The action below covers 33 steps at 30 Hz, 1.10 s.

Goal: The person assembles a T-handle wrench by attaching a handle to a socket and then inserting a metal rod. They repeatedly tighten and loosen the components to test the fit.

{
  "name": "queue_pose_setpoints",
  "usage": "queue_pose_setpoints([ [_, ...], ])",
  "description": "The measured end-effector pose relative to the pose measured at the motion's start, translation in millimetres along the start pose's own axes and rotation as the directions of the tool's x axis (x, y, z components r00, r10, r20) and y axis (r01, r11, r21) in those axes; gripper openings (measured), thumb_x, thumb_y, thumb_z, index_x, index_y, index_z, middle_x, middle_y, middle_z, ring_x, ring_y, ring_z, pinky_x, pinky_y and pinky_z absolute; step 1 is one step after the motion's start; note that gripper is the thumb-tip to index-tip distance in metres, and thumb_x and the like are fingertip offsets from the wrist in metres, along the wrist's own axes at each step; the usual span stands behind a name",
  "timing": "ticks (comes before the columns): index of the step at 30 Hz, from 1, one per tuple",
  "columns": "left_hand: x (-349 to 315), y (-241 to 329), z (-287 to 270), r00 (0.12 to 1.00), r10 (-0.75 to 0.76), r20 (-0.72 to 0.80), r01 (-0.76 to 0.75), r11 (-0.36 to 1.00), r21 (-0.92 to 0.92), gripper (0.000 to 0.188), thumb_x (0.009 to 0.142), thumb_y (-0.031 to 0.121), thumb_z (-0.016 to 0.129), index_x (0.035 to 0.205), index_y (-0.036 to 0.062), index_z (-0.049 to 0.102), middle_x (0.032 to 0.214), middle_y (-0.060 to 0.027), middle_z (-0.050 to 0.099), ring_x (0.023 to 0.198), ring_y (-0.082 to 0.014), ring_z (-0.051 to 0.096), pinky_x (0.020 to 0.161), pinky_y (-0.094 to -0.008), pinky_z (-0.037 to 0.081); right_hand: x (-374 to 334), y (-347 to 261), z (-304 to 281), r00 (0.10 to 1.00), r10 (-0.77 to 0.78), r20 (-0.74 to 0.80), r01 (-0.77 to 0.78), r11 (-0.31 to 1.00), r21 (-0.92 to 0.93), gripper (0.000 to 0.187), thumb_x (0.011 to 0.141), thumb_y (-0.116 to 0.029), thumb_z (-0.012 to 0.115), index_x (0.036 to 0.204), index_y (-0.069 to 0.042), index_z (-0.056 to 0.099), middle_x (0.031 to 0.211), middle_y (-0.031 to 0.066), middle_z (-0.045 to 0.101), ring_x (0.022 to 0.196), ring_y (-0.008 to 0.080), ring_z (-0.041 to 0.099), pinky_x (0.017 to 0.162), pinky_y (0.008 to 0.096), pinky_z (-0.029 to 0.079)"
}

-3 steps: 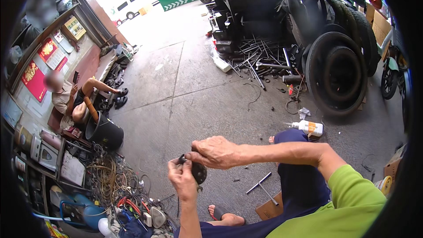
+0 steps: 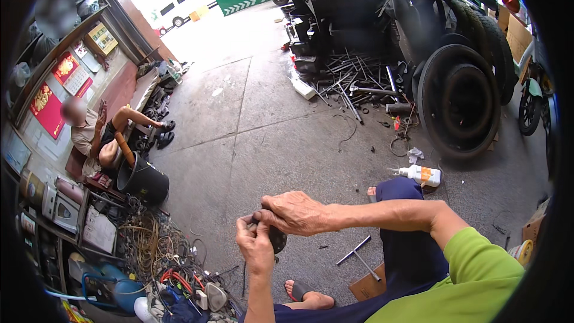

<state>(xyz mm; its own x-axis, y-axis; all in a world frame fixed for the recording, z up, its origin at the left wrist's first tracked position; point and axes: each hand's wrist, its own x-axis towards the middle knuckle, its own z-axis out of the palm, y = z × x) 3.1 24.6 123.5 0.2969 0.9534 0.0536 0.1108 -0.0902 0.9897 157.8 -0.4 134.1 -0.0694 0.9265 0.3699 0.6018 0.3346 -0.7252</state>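
left hand (image 2: 257,248) clamped on a dark perforated disc (image 2: 277,240); right hand (image 2: 296,212) curled over its upper edge, grip not discernible. t-handle wrench (image 2: 357,250) on concrete floor (image 2: 287,161).

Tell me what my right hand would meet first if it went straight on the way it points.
Most likely your bare left hand, close by at the dark disc-shaped part; depth is unclear, so they may already touch.

Shirt (image 2: 454,296): lime green, plain where visible; right sleeve (image 2: 483,257) short, ending above the elbow. Trousers (image 2: 412,251): dark navy blue, one even colour. Sandal (image 2: 298,290): open-toed, with a wide dark strap across the foot. Left hand (image 2: 256,246) and right hand (image 2: 297,213): bare, as are both forearms (image 2: 382,213).
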Motion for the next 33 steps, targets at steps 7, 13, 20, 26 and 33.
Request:
queue_pose_setpoints([
  [7,-11,-29,8,0.963,-0.246,0.107,0.257,0.961,-0.098,0.014,0.092,0.002,0.056,0.102,-0.0029,0.047,0.078,-0.0071,0.064,0.067,-0.0059,0.056,0.056,-0.0201,0.044,-18,11,6,0.99,0.049,0.131,-0.035,0.994,-0.105,0.028,0.093,-0.025,0.056,0.084,0.001,0.05,0.07,0.0203,0.06,0.065,0.0396,0.062,0.057,0.0467,0.048],
  [13,-7,-26,15,0.973,-0.18,0.146,0.198,0.973,-0.12,0.014,0.092,0.003,0.052,0.103,-0.0033,0.045,0.078,-0.0077,0.062,0.067,-0.0058,0.056,0.057,-0.02,0.045,-16,9,-1,0.99,0.084,0.111,-0.076,0.994,-0.073,0.023,0.089,-0.023,0.059,0.092,-0.001,0.052,0.081,0.0158,0.061,0.071,0.0357,0.063,0.059,0.0439,0.049],
  [20,-7,-25,19,0.988,-0.107,0.108,0.123,0.98,-0.154,0.014,0.092,0.001,0.048,0.105,-0.0036,0.045,0.082,-0.0083,0.062,0.07,-0.0065,0.057,0.061,-0.0201,0.046,-15,9,-6,0.993,0.052,0.109,-0.048,0.998,-0.038,0.02,0.088,-0.02,0.059,0.097,-0.002,0.059,0.083,0.0146,0.06,0.072,0.0347,0.063,0.062,0.0439,0.051],
  [26,-11,-22,26,0.98,-0.182,0.084,0.197,0.955,-0.221,0.017,0.091,-0.001,0.046,0.107,-0.004,0.045,0.088,-0.0082,0.062,0.076,-0.0067,0.058,0.069,-0.0204,0.048,-20,13,-7,0.997,0.045,0.06,-0.044,0.999,-0.022,0.027,0.087,-0.026,0.062,0.098,-0.001,0.062,0.085,0.0147,0.064,0.073,0.0322,0.065,0.062,0.0419,0.052],
  [33,-9,-20,31,0.997,-0.039,0.065,0.054,0.969,-0.241,0.018,0.09,-0.002,0.043,0.108,-0.0045,0.045,0.09,-0.0079,0.062,0.079,-0.0072,0.059,0.072,-0.0208,0.049,-15,-1,-23,0.977,0.197,0.077,-0.196,0.981,-0.015,0.029,0.084,-0.026,0.061,0.078,0.002,0.057,0.078,0.0207,0.063,0.072,0.0369,0.064,0.061,0.0453,0.05],
])
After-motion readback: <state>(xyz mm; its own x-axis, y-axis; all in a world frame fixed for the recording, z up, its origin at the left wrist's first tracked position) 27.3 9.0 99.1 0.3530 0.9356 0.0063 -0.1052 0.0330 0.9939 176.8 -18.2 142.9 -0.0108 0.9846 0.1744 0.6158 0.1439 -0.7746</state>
